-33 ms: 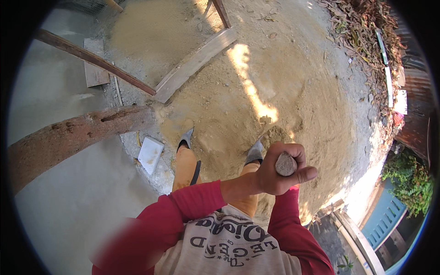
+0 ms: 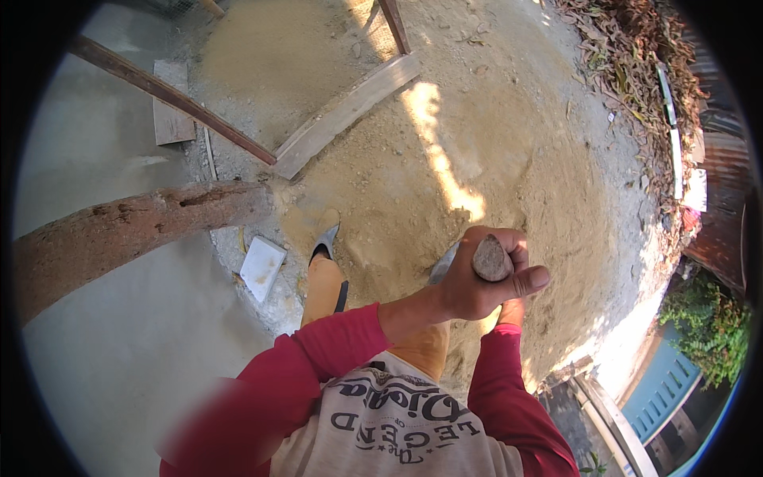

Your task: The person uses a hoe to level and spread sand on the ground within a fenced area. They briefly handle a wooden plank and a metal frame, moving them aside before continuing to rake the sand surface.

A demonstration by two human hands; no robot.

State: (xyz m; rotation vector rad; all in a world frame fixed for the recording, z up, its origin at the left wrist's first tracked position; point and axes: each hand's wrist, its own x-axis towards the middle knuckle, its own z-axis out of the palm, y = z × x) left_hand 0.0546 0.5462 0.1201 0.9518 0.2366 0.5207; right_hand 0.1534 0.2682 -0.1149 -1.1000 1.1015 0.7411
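Left hand (image 2: 467, 296) wrapped round a wooden handle (image 2: 492, 258), thumb out to the right, butt end of the handle facing up at the camera. Right hand (image 2: 513, 310) lower down and mostly hidden behind the left, only its wrist area visible; cannot tell if it grips the handle. Handle is in front of the body, right of centre, over sandy ground (image 2: 548, 207); its lower end is hidden. Grey left shoe (image 2: 325, 241) on the sand, right shoe (image 2: 443, 264) partly covered by the left hand. Thick brown trunk (image 2: 143, 219) at left, white slab (image 2: 262, 269) just beside it, pale plank (image 2: 342, 119) lying beyond the feet, dry leaves (image 2: 620, 48) piled upper right, green plant (image 2: 710, 322) lower right
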